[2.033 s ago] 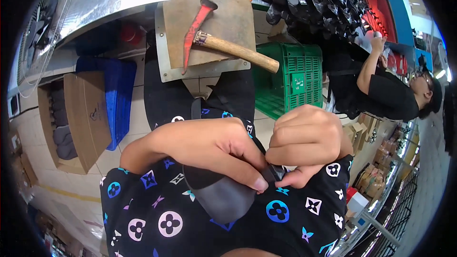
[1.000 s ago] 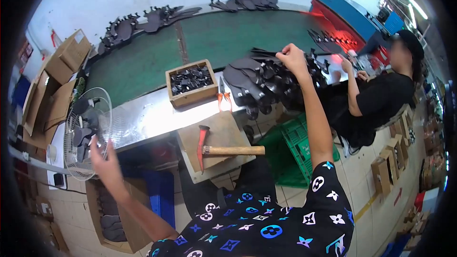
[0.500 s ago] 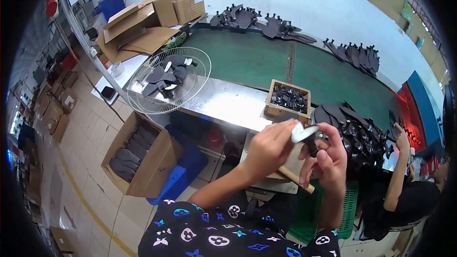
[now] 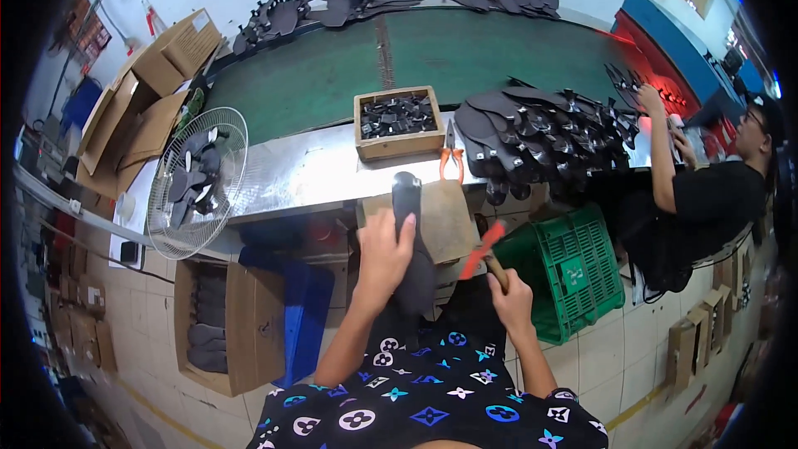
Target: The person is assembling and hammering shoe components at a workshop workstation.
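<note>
The person's left hand [image 4: 385, 254] is curling partly closed at the side of a long dark sole-shaped piece [image 4: 410, 278], its thumb pressing on the piece's face, and the piece is lying lengthwise with its narrow, shinier end over a tan board [image 4: 449, 220] and its broader end pointing toward the lap. The right hand [image 4: 511, 299] is closing around the wooden handle of a hammer [image 4: 484, 251], whose red head is blurring slightly and standing just right of the piece, covering the board's near right corner. The piece and left hand are hiding much of the board's left side. Just beyond the board, orange-handled pliers [image 4: 451, 165] are resting on the metal bench edge [image 4: 303, 168], beside a wooden box [image 4: 401, 148] that is holding small black parts. A heap of dark pieces [image 4: 532, 137] is crowding the bench to the right, leaving the pliers sitting between it and the box. Below, a green crate [image 4: 582, 270] is standing near the right hand; on the left, a wire basket [image 4: 246, 150] is holding more pieces above a cardboard box [image 4: 259, 328] and a blue bin [image 4: 307, 308]. A co-worker [image 4: 719, 199] is reaching toward the red-lit machine [image 4: 690, 46] at far right.
</note>
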Demonstrator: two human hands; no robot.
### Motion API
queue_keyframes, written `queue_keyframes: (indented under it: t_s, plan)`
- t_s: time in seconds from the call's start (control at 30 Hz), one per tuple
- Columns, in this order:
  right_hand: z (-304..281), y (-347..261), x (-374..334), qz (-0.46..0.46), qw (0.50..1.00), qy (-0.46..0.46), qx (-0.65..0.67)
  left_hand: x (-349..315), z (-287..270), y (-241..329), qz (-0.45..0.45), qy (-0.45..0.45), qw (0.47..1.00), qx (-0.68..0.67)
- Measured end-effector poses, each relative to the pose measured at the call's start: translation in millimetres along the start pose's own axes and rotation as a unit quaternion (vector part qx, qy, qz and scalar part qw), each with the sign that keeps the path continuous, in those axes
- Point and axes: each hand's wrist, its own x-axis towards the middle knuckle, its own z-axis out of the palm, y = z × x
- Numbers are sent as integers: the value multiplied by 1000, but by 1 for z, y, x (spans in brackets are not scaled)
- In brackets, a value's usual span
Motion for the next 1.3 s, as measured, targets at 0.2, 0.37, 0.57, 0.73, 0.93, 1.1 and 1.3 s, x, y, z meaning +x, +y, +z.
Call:
queue_keyframes:
  t_s: [0.2, 0.37, 0.57, 0.73, 0.93, 1.1, 1.3]
  plan:
    - [-29, 38, -78, 297, 878, 57, 371, 25, 29, -15, 30, 174, 972, 152]
    - [-50, 13, -64, 201, 723, 109, 652, 140, -4, -26, 121, 127, 972, 155]
    - [-69, 18, -32, 37, 813, 54, 578, 221, 25, -36, 175, 8, 957, 230]
    - [-76, -13, -9, 65, 836, -7, 545, 229, 22, -30, 178, -36, 954, 238]
    - [-62, -36, 17, 30, 840, -28, 542, 221, 17, -31, 228, 31, 935, 268]
    - [-55, -51, 41, -49, 830, -51, 553, 206, 7, -47, 150, 83, 984, -43]
    - [-76, -95, 72, -56, 859, -28, 508, 106, -14, 37, -2, -63, 904, -423]
